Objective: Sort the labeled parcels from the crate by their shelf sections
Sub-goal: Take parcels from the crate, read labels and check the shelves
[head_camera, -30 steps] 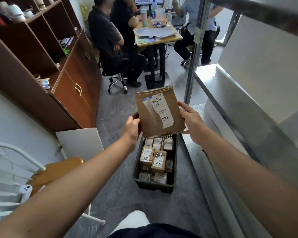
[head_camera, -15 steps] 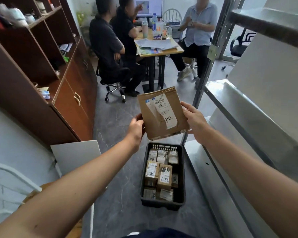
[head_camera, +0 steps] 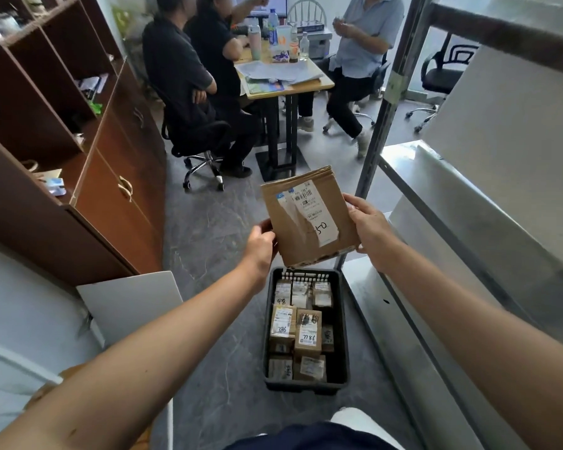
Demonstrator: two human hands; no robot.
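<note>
The flat parcel is pinched at its edges by the left hand and right hand above the crate. If the scribbled label is misread, it'd be put on the wrong shelf.

I'm in an office that doubles as a parcel room. Beyond my left hand and right hand, which hold a labelled parcel, 3 people sit on swivel chairs round a surface strewn with papers and bottles, a monitor behind it. Left of my hands runs a brown cabinet with open cubbies; to their right, a metal shelving rack. Below them, a crate of labelled boxes sits on the floor.
</note>
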